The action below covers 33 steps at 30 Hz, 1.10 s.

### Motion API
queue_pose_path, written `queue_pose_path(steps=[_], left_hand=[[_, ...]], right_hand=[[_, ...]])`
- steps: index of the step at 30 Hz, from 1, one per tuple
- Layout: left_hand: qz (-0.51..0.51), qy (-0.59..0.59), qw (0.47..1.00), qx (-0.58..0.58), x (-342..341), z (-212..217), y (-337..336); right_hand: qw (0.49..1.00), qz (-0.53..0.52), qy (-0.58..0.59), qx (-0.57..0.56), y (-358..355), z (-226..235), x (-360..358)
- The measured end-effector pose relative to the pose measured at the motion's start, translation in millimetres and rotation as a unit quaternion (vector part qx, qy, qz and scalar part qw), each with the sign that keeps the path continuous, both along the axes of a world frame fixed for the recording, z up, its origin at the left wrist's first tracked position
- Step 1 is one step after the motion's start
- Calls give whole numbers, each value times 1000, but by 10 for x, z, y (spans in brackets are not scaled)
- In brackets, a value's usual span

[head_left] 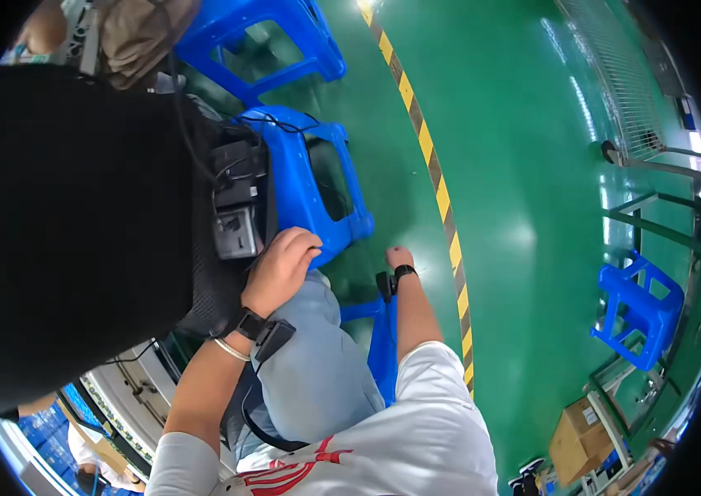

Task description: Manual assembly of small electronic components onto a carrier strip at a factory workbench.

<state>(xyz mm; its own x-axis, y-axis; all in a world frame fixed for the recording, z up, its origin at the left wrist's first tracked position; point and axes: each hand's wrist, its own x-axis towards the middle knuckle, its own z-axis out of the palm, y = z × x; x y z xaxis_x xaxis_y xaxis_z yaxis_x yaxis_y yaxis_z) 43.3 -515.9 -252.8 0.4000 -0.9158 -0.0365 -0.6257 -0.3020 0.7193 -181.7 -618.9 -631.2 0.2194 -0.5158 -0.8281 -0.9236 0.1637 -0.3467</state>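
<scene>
My left hand (284, 263) is bent over the near corner of a blue plastic stool (292, 169), its fingers curled together; anything within them is hidden. Beside it, a grey box-shaped device (236, 233) and black modules with cables (239, 161) sit along the mesh edge of a large black form (78, 215). My right hand (398, 255) hangs low over the green floor to the right of my knee, curled in on itself, with nothing seen in it. Each wrist wears a black strap with a small black unit.
Another blue stool (263, 45) stands farther ahead. A yellow-and-black floor stripe (441, 194) runs along my right. Off to the right are a wire-mesh cart (623, 83), a blue stool (639, 310) and a cardboard box (579, 442). Another person (102, 459) shows at lower left.
</scene>
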Motion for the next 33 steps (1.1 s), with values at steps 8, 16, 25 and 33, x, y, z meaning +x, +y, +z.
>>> queue_pose_path(steps=[8,16,25,33], left_hand=[[43,-38,998,12,96,-341,-104],[-22,7,999,38,86,-283,-38],[-60,-61,996,19,71,-294,-1],[1,-60,998,8,-61,-474,-104]], right_hand=[[998,-27,-40,-30,-1128,-632,410],[976,-138,-25,-166,-1860,-1070,995],[950,8,-48,-308,-1698,-1020,1080],[959,-120,-171,-191,-767,-425,400]])
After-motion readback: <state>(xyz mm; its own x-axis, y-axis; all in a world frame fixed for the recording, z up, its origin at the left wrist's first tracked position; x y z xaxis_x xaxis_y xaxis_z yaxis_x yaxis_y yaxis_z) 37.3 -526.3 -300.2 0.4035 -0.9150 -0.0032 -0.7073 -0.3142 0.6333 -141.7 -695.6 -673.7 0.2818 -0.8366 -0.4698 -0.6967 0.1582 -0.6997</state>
